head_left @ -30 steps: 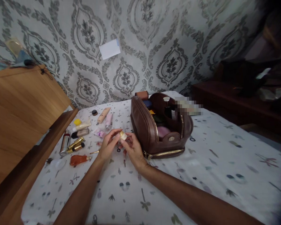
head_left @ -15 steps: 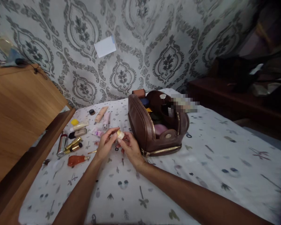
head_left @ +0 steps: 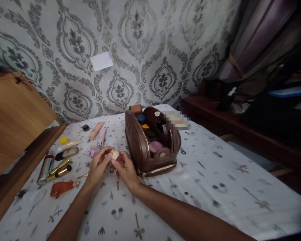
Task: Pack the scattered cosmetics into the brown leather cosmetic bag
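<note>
Between the fingertips of both hands is a small cream-coloured jar point(head_left: 115, 154) with a yellowish top, held just above the patterned sheet. My left hand point(head_left: 99, 164) pinches it from the left, and my right hand point(head_left: 125, 170) grips it from the right. Right beside my right hand stands a brown leather toiletry bag point(head_left: 137, 147), its top unzipped. Inside the bag show a pink round item point(head_left: 155, 146), a blue one point(head_left: 141, 117) and some dark and yellow things. Past my left hand lie a purple-capped tube point(head_left: 91, 152) and a pink tube point(head_left: 101, 137).
Left on the sheet are a peach tube point(head_left: 96, 130), a black-lidded pot point(head_left: 85, 127), a cream tube point(head_left: 71, 144), a foundation bottle point(head_left: 69, 153), gold lipsticks point(head_left: 61, 167), a silver can point(head_left: 45, 170) and an orange bottle point(head_left: 61, 188). A wooden headboard point(head_left: 17, 124) borders the left; dark furniture point(head_left: 205, 112) stands right.
The camera view has turned somewhat to the right, so everything sits further left and slightly lower. Both hands still hold the small jar in much the same place beside the bag.
</note>
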